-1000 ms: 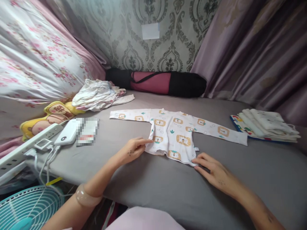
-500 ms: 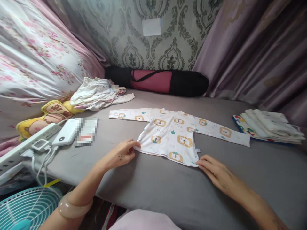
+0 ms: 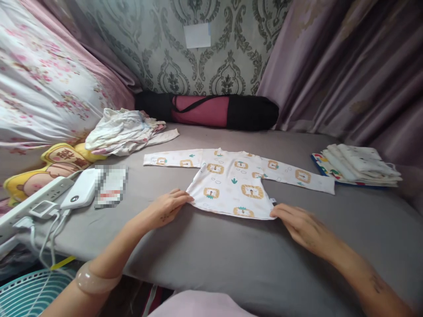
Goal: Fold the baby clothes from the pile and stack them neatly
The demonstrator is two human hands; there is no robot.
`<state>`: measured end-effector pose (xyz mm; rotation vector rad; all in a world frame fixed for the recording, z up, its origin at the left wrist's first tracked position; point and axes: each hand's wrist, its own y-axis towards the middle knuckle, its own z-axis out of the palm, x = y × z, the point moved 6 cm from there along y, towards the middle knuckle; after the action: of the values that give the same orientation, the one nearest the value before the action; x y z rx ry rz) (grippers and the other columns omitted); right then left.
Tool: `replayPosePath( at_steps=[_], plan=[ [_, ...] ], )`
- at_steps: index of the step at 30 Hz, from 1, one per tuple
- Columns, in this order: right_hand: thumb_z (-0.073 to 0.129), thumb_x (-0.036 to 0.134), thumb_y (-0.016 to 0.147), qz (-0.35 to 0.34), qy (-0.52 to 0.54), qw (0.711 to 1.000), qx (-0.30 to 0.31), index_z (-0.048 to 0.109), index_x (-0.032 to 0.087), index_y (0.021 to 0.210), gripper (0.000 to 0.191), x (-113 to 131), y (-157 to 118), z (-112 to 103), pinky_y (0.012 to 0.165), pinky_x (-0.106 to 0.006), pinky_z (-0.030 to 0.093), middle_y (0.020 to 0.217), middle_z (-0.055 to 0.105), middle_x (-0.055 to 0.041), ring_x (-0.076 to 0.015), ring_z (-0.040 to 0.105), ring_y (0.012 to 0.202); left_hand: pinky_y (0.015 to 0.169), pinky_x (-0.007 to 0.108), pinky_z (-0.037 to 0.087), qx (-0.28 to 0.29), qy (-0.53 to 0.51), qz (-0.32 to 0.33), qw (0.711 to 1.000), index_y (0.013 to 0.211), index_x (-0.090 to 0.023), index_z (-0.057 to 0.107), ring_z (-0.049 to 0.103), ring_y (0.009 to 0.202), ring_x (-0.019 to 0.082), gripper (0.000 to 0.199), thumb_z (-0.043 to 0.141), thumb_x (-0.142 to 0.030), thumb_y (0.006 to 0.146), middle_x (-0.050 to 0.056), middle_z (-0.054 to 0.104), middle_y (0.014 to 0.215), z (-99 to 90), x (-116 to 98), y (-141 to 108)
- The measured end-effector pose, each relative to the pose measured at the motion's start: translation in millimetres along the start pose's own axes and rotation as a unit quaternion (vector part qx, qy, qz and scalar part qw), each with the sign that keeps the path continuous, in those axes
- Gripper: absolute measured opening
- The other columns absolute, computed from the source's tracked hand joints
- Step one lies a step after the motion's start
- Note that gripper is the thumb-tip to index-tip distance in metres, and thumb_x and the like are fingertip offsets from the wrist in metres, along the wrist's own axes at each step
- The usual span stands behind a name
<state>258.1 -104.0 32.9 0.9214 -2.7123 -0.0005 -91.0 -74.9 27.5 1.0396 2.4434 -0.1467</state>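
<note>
A small white long-sleeved shirt (image 3: 228,182) with orange lion faces and green leaves lies spread out, its neck facing away from me and both sleeves stretched sideways. My left hand (image 3: 170,204) pinches the left corner of its hem. At the opposite hem corner, just below a small side tag, my right hand (image 3: 299,224) has its thumb and fingers closed on the cloth. The hem runs fairly straight between the two hands.
Crumpled clothes (image 3: 124,132) lie at the back left, folded clothes (image 3: 360,165) at the right. A black and pink long bag (image 3: 201,110) lies along the wall. Left are a yellow cushion (image 3: 29,180), power strip (image 3: 49,191), white power bank (image 3: 81,189) and fan (image 3: 29,295).
The shirt's hem is pulled straighter and smoother, with my right hand gripping its corner more firmly. My view has shifted slightly to the right.
</note>
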Motion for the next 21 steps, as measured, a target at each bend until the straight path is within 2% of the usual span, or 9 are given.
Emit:
replayPosePath(
  at_steps=[4, 12, 15, 17, 19, 21],
  plan=[
    [0.036, 0.009, 0.089, 0.024, 0.005, 0.998, 0.050, 0.064, 0.026, 0.101, 0.035, -2, -1, -6, 0.075, -0.031, 0.049, 0.102, 0.066, -0.0049, -0.0190, 0.065, 0.086, 0.084, 0.031, 0.045, 0.029, -0.023, -0.007, 0.999, 0.117, -0.022, 0.058, 0.054, 0.098, 0.020, 0.036, 0.031, -0.012, 0.095, 0.008, 0.062, 0.106, -3.7, -3, 3],
    [0.039, 0.014, 0.088, 0.058, 0.030, 0.993, 0.100, 0.064, 0.026, 0.094, 0.028, -3, -1, 6, 0.071, -0.029, 0.046, 0.096, 0.063, -0.0041, -0.0175, 0.062, 0.079, 0.080, 0.028, 0.042, 0.063, -0.022, -0.035, 0.997, 0.101, -0.022, 0.067, 0.052, 0.091, 0.019, 0.034, 0.041, -0.007, 0.085, 0.005, 0.064, 0.096, -1.8, -7, 11],
    [0.043, 0.015, 0.085, 0.081, 0.041, 0.986, 0.142, 0.064, 0.025, 0.086, 0.023, -4, 2, 0, 0.069, -0.028, 0.044, 0.090, 0.064, -0.0026, -0.0166, 0.061, 0.076, 0.080, 0.030, 0.041, 0.076, -0.013, -0.034, 0.996, 0.094, -0.023, 0.068, 0.051, 0.087, 0.019, 0.026, 0.047, -0.012, 0.084, 0.003, 0.065, 0.087, -7.0, -10, 13],
    [0.047, 0.020, 0.085, 0.095, 0.052, 0.976, 0.190, 0.064, 0.023, 0.077, 0.019, -5, 9, -5, 0.064, -0.026, 0.042, 0.081, 0.065, -0.0012, -0.0159, 0.060, 0.071, 0.081, 0.031, 0.041, 0.085, -0.010, -0.034, 0.996, 0.087, -0.022, 0.068, 0.051, 0.086, 0.019, 0.019, 0.049, -0.021, 0.089, 0.003, 0.064, 0.079, -9.9, -11, 17],
    [0.048, 0.029, 0.088, 0.101, 0.060, 0.968, 0.222, 0.063, 0.022, 0.069, 0.025, -5, 25, -9, 0.058, -0.025, 0.038, 0.070, 0.065, -0.0007, -0.0151, 0.058, 0.063, 0.081, 0.031, 0.042, 0.071, -0.002, -0.043, 0.997, 0.083, -0.020, 0.068, 0.052, 0.083, 0.019, 0.027, 0.046, -0.032, 0.094, 0.003, 0.063, 0.075, -10.7, -9, 28],
    [0.045, 0.036, 0.092, 0.089, 0.062, 0.974, 0.200, 0.065, 0.021, 0.069, 0.034, -3, 55, -12, 0.059, -0.026, 0.039, 0.067, 0.065, -0.0016, -0.0155, 0.057, 0.062, 0.082, 0.033, 0.044, 0.021, 0.015, -0.054, 0.998, 0.089, -0.019, 0.067, 0.054, 0.085, 0.020, 0.033, 0.041, -0.037, 0.097, 0.006, 0.064, 0.081, -8.4, -6, 44]
  ],
)
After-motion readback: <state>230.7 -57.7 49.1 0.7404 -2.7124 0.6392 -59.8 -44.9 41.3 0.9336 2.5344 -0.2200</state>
